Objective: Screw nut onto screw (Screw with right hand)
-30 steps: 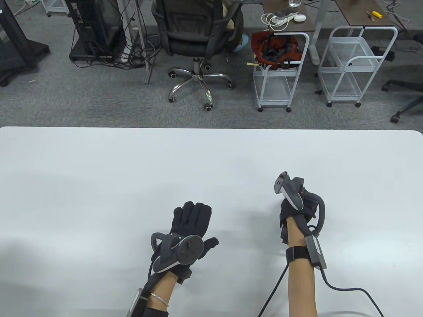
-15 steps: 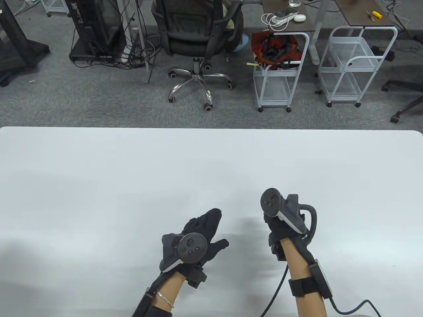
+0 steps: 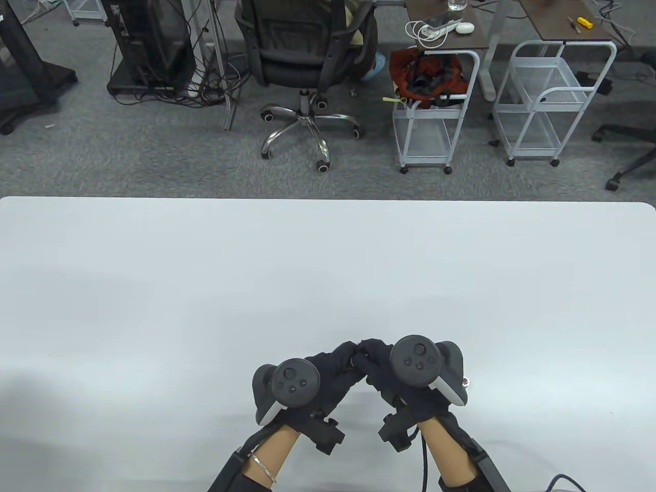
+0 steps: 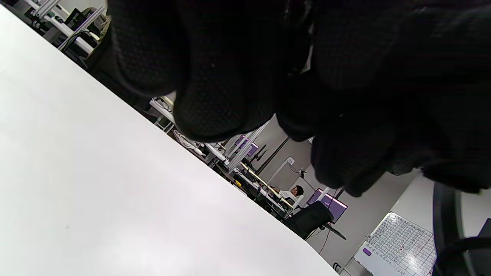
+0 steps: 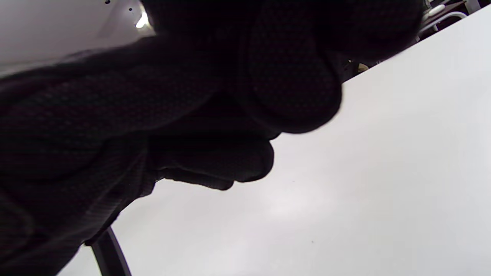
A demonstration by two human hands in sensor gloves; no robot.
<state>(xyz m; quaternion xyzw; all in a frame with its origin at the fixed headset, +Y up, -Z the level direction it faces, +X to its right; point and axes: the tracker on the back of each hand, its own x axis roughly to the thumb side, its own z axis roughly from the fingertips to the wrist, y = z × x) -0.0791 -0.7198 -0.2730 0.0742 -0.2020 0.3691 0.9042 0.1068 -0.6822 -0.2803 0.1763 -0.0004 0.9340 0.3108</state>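
Observation:
Both gloved hands are low in the middle of the table view, with their fingertips touching. My left hand (image 3: 344, 357) has its fingers bunched and pointing right. My right hand (image 3: 367, 354) has its fingers bunched and pointing left against them. Whatever lies between the fingertips is hidden, and no nut or screw shows there. The left wrist view shows only curled black fingers (image 4: 215, 96), and so does the right wrist view (image 5: 291, 76). A tiny pale metal piece (image 3: 465, 380) lies on the table just right of my right hand's tracker. It is too small to tell whether it is a nut or a screw.
The white table (image 3: 328, 266) stretches away from the hands to its far edge. Beyond it on the grey carpet stand an office chair (image 3: 307, 56) and two white wire carts (image 3: 435, 102). A cable (image 3: 424, 461) trails from my right wrist.
Both hands have drawn back toward the near edge and come together. The left hand went from flat and spread to bunched. The right hand moved left and nearer until the fingertips met.

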